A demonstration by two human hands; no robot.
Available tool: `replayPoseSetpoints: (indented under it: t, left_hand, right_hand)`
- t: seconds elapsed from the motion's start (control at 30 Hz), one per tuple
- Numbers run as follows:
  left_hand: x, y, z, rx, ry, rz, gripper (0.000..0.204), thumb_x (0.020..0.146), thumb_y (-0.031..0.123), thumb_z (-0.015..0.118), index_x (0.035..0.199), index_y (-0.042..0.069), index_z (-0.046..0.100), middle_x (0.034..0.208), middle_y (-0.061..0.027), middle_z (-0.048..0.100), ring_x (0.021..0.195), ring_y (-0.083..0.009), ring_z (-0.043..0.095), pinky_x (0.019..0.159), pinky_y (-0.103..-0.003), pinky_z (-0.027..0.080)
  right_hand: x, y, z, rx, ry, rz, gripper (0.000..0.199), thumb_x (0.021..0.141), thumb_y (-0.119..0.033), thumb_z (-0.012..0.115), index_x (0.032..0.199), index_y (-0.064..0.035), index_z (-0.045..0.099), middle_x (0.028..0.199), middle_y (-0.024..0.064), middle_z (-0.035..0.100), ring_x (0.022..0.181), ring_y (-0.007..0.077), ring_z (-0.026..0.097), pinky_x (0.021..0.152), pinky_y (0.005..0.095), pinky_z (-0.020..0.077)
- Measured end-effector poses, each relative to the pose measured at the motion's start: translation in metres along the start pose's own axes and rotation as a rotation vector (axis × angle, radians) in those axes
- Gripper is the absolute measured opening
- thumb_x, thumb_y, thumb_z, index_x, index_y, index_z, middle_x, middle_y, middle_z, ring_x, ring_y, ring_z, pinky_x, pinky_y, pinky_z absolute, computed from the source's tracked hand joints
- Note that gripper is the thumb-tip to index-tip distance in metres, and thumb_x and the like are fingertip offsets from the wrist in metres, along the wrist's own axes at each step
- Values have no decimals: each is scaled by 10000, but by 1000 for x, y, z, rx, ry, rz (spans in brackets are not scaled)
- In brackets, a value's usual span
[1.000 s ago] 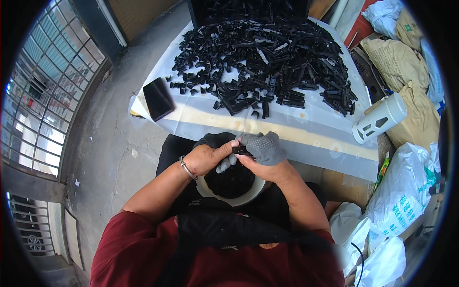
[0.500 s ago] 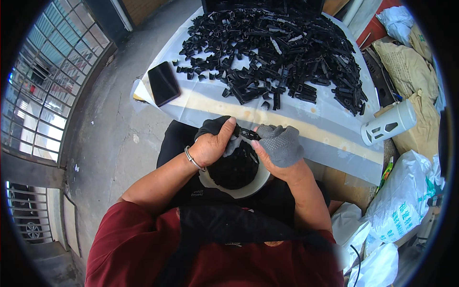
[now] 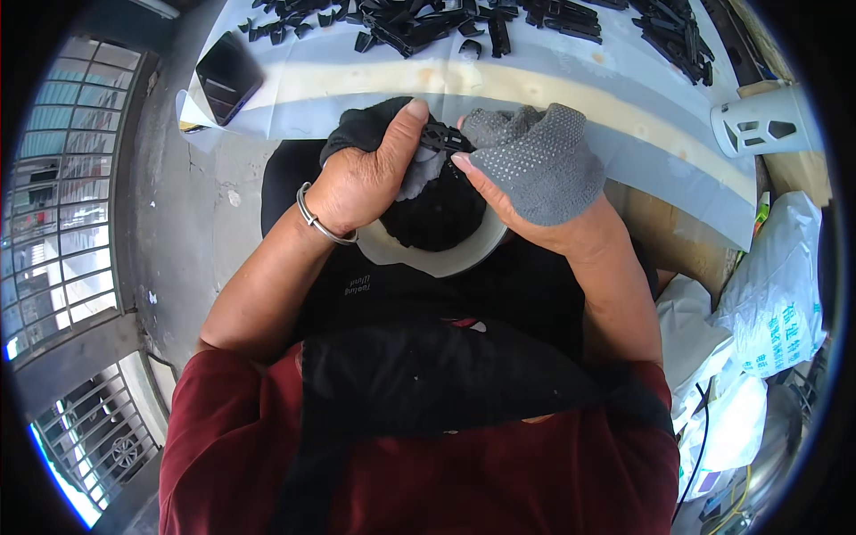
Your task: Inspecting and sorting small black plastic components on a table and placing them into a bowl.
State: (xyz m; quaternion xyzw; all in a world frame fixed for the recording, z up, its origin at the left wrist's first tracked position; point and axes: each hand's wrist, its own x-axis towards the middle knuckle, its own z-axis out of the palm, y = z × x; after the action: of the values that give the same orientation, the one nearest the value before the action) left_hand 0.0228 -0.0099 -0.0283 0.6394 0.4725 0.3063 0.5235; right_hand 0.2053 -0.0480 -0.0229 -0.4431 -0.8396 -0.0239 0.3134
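A small black plastic part [image 3: 444,138] with slots in it sits between my two hands. My left hand [image 3: 374,165], in a dark glove that leaves the thumb bare, is closed on the part's left end. At the other end my right hand [image 3: 539,169], in a grey dotted glove with its thumb bare, pinches it; the fingertips there are partly hidden. Below the hands, in my lap, a pale round tub [image 3: 446,264] holds a dark mass whose pieces I cannot make out. Grey material [image 3: 421,178] shows under my left thumb.
Ahead stands a table [image 3: 357,98] under a pale cover, with many loose black plastic parts [image 3: 401,27] at its far side. A dark phone [image 3: 229,78] lies at its left corner, and a white slotted cylinder [image 3: 769,122] at the right. White plastic bags [image 3: 776,294] crowd the right side.
The view has tilted toward my lap, so the table and loose parts stand higher and partly out of frame. Both hands still hold the black part over the tub.
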Motion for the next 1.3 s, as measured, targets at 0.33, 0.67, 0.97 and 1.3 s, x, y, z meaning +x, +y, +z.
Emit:
replayPoseSetpoints:
  t: [0.33, 0.67, 0.97, 1.3]
  left_hand:
    - [-6, -4, 15, -111, -22, 115, 360, 943, 292, 416, 918, -6, 617, 619, -8, 551, 563, -64, 464, 518, -220, 394]
    - [-9, -24, 9, -262, 46, -109, 446, 949, 344, 371, 740, 12, 582, 602, -26, 555, 535, -116, 491, 527, -265, 405]
    - [-18, -7, 6, -79, 112, 27, 427, 958, 331, 349, 771, 22, 576, 634, -37, 558, 577, -137, 507, 569, -279, 422]
    - [-14, -6, 6, -95, 5, -81, 420, 958, 322, 356, 757, 23, 572, 592, -16, 532, 526, -119, 492, 512, -269, 406]
  right_hand:
    - [-1, -4, 6, 178, 63, 70, 291, 695, -133, 716, 948, -43, 603, 888, 79, 614, 755, 248, 573, 686, 337, 416]
    - [-9, -9, -1, 55, -134, 156, 201, 774, -199, 635, 911, -55, 609, 863, 89, 609, 769, 283, 558, 702, 374, 411]
    - [-5, -19, 4, -57, -220, 171, 240, 761, -229, 638, 937, -69, 604, 835, 83, 601, 759, 289, 546, 697, 388, 410]
    - [-1, -15, 11, -188, -87, 29, 234, 790, -278, 577, 856, -54, 596, 619, 95, 562, 547, 279, 532, 517, 387, 408]
